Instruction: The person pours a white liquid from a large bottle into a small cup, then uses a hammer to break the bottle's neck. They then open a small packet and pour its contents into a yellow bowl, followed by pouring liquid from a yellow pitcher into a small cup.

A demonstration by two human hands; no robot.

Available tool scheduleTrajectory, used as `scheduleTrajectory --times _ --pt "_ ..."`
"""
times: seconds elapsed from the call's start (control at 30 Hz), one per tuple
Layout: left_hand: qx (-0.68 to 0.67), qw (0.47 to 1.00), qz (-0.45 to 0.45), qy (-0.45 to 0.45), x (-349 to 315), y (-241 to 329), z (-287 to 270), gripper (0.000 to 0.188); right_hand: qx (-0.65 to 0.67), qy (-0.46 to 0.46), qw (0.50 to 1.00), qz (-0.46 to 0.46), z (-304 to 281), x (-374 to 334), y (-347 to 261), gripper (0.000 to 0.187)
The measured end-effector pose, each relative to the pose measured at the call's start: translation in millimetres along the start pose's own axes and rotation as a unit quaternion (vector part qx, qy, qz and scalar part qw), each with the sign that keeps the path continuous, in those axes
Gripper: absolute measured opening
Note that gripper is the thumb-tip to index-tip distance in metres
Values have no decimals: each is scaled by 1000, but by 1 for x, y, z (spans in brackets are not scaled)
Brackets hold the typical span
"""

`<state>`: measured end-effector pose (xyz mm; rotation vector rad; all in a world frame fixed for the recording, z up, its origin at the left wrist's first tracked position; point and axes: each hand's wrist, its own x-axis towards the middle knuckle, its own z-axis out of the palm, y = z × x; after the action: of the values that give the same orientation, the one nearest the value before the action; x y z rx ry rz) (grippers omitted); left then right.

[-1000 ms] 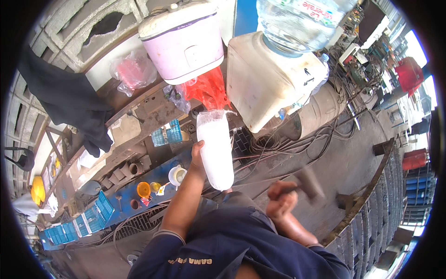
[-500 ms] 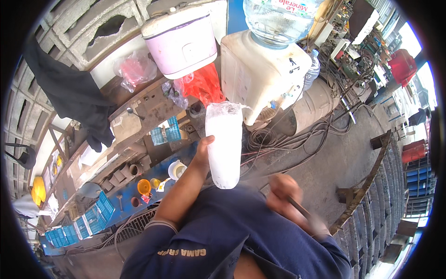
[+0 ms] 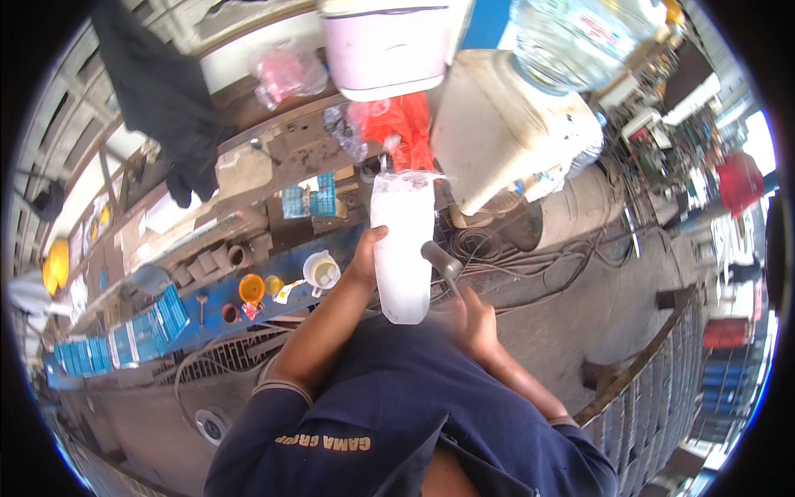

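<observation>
My left hand (image 3: pixel 365 257) grips the left side of a long white block of ice in a clear plastic bag (image 3: pixel 403 253), held upright in front of me. The bag's loose top is gathered above the ice. In my right hand (image 3: pixel 475 325) is a hammer (image 3: pixel 442 260), its cylindrical head at the right side of the ice, about halfway up. Whether the head touches the ice I cannot tell. The fingers of my right hand are slightly blurred around the handle.
Ahead stand a water dispenser (image 3: pixel 497 124) with a large bottle (image 3: pixel 571 41) and a pink-and-white cooler box (image 3: pixel 385 50). A red plastic bag (image 3: pixel 406 128) hangs below the cooler. At left, a workbench carries a white mug (image 3: pixel 320 269) and an orange cup (image 3: pixel 251 288). Hoses (image 3: pixel 563 265) lie on the floor; a metal grating (image 3: pixel 654 381) is at right.
The hammer has swung up and left from low at my right to the side of the ice. My left hand keeps its hold on the bag. My view has shifted a little.
</observation>
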<state>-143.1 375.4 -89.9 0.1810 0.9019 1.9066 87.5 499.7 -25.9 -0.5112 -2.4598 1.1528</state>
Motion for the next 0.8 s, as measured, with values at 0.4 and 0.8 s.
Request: scheduleTrajectory --times 0.4,0.8 --pt "-196 972 123 29 -71 -118 -189 85 141 -117 980 -81 103 34 70 56" --pt "-367 903 2 226 -78 -142 -344 76 106 -272 955 51 316 11 128 44"
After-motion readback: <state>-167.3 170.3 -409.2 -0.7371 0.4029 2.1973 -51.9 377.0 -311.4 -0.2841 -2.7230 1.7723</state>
